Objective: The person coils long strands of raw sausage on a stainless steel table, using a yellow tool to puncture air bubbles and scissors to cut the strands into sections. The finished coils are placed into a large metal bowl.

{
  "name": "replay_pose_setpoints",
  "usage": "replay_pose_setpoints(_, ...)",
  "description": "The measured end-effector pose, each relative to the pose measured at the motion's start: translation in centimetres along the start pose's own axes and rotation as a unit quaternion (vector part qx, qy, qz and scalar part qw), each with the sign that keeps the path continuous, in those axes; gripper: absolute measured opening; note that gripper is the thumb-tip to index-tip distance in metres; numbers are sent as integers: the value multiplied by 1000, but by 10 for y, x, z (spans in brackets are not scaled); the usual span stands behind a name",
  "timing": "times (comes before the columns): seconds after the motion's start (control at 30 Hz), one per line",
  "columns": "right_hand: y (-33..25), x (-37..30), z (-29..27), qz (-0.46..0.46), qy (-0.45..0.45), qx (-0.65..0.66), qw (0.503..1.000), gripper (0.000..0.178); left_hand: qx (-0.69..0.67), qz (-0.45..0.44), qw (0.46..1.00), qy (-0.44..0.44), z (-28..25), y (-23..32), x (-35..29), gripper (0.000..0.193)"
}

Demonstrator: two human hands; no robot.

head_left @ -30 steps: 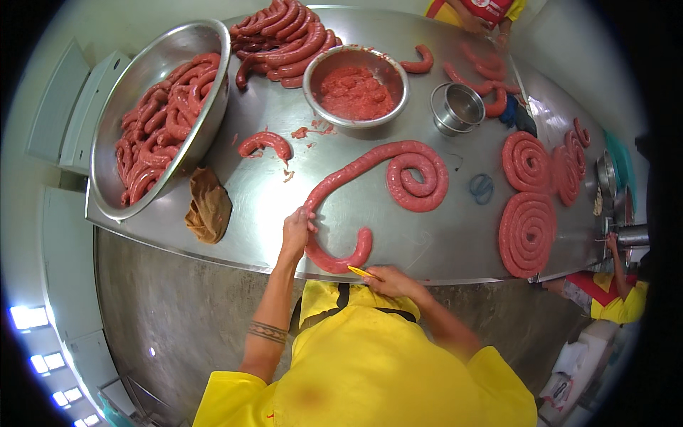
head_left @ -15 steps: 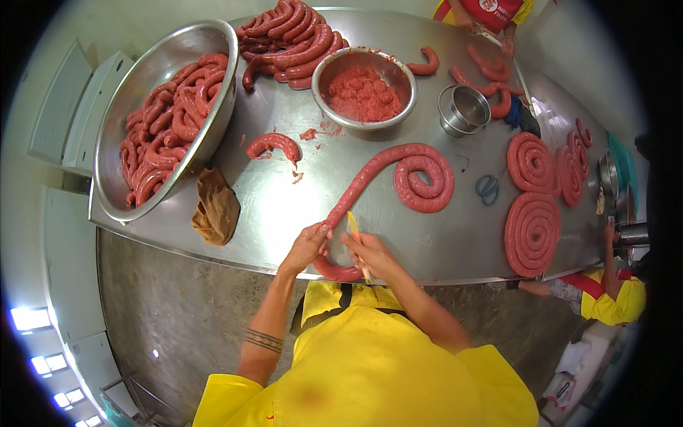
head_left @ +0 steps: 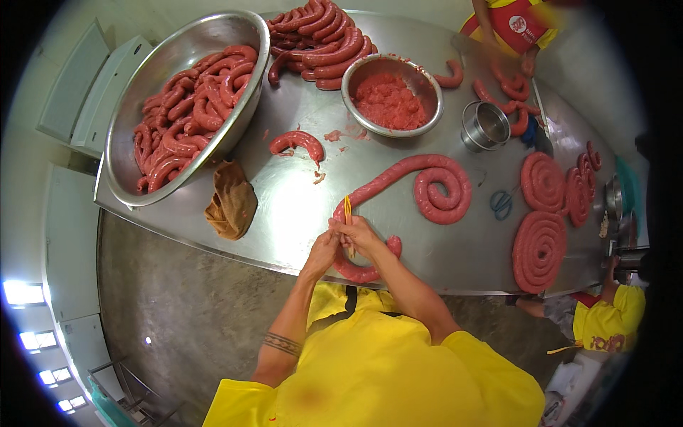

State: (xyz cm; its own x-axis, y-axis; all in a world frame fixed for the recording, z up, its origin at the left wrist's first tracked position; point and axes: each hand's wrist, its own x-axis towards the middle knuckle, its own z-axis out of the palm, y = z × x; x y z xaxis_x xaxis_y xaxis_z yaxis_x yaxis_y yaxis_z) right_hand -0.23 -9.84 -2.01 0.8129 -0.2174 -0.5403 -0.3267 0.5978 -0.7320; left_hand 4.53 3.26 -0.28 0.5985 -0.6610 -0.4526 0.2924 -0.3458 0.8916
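Observation:
A long raw sausage lies on the steel table, spiralled at its far end and curving past my hands near the front edge. My left hand is closed around the near stretch of it. In my closed right hand is a slim yellow-tan stick, upright beside the sausage; its exact kind is unclear. My hands almost touch, and their fingers partly hide the sausage. Its loose end bends up right of my right wrist. A short sausage with a torn end rests farther left.
Left stands a large steel basin of sausages, with a brown cloth beside it. Beyond are piled sausages, a bowl of minced meat and steel cups. Blue scissors and sausage coils lie right. Two co-workers stand nearby.
My right hand has moved left, closer to my left hand, with the stick now more upright. The sausage's loose end now shows curled up on the right. The whole view has shifted slightly.

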Motion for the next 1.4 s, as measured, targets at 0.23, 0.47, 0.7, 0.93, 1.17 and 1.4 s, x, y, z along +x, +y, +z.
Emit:
replay_pose_setpoints(0.23,-25,-8,-16,21,-9,-85,996,34,236,147,960,-28,-11,13,-1,25)
replay_pose_setpoints(0.47,-70,-128,-18,156,-206,-285,923,27,55,-85,990,-102,-21,21,34,26)
replay_pose_setpoints(0.7,-17,-123,9,34,-317,-306,897,33,34,-97,983,-153,-18,-9,21,36)
replay_pose_setpoints(0.93,-23,-135,-5,62,-345,-285,892,30,91,38,995,-22,11,6,27,30)
replay_pose_setpoints(1.17,-120,-3,58,-117,-183,197,956,23,-504,-64,861,18,27,57,21,52)
replay_pose_setpoints(1.4,-254,41,-81,-241,19,164,956,19,-161,72,975,-132,29,36,13,40)
